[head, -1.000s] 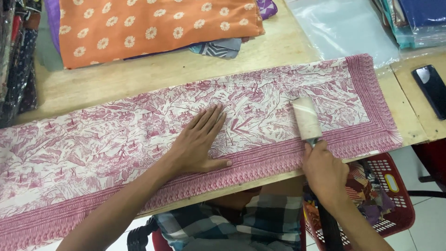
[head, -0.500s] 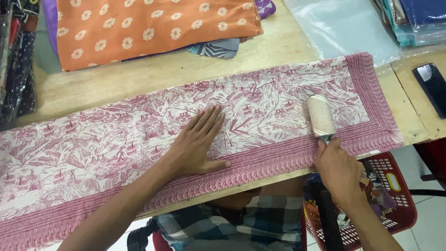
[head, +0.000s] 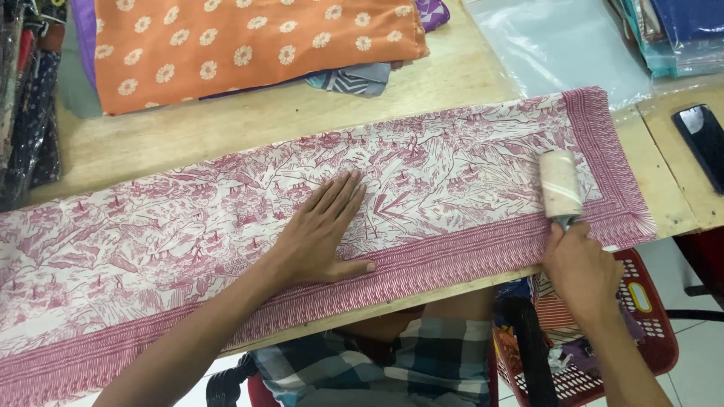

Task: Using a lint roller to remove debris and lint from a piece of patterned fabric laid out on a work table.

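clear plastic bag [head: 562, 45] top right, dark phone screen [head: 703, 139] right edge

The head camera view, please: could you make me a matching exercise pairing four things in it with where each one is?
1 left hand
2 lint roller
3 orange flowered cloth
4 red basket

a far side of the table
b below the table edge, at the right
c flat on the pink patterned cloth
d gripped by the right hand

Pairs: 1-c, 2-d, 3-a, 4-b

Left hand [head: 320, 237] flattens pink cloth [head: 188, 234]; right hand [head: 581, 264] holds lint roller [head: 559, 185].
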